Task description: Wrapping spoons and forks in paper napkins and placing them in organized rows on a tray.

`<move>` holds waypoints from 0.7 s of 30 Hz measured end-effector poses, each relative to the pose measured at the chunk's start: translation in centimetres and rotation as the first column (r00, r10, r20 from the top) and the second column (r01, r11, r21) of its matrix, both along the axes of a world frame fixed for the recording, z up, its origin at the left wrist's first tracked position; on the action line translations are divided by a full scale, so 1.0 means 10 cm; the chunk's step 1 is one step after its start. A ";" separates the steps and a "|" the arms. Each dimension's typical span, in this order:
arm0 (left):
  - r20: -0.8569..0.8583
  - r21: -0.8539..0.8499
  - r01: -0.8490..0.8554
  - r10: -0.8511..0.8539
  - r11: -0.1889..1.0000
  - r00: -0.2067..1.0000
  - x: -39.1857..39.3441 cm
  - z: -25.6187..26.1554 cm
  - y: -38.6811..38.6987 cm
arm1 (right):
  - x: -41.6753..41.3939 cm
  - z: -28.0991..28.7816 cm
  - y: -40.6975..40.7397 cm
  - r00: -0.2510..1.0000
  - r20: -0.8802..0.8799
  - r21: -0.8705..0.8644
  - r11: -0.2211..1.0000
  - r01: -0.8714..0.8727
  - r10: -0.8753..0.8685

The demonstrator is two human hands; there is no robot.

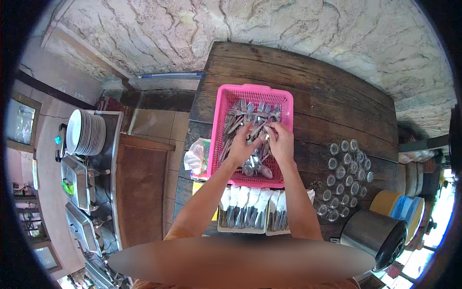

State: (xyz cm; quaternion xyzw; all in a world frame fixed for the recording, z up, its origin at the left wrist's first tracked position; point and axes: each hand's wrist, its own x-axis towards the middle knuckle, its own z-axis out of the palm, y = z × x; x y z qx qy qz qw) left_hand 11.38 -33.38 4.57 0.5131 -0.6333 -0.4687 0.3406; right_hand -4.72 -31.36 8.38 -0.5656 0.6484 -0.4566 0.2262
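Both my hands are inside a pink plastic basket (290, 104) that holds a jumble of metal forks (265, 107), spoons (266, 171) and other cutlery. My left hand (243, 144) is over the middle of the pile, thumb and forefinger apart with cutlery showing between them. Close beside it, my right hand (282, 142) has its fingertips bent down near a slim metal handle. Whether either hand grips a piece is hard to make out. Below the basket, two light-coloured trays (242, 230) hold rows of cutlery bundles (253, 202) with their upper ends wrapped in white paper.
The basket and trays rest on a dark wooden plank table (335, 104). Several drinking glasses (340, 172) stand on the right, near a dark cylindrical container (373, 231). A plastic packet (197, 157) lies left of the basket. Stacked white plates (86, 133) and chafing dishes (76, 180) occupy the left counter.
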 end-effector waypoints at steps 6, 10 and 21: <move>-0.337 0.102 0.228 -0.182 0.968 0.924 -0.04 0.07 -0.07 | -0.08 0.23 0.03 0.975 0.201 -0.124 0.989 -0.075 0.099; -0.589 0.340 0.296 -0.043 0.893 0.807 0.00 0.41 0.06 | -0.13 0.19 0.14 0.865 0.500 -0.065 0.998 0.000 0.033; -0.378 0.353 0.129 0.015 0.927 0.926 0.13 0.19 0.36 | 0.02 -0.14 0.32 0.918 0.397 0.100 0.995 -0.018 -0.024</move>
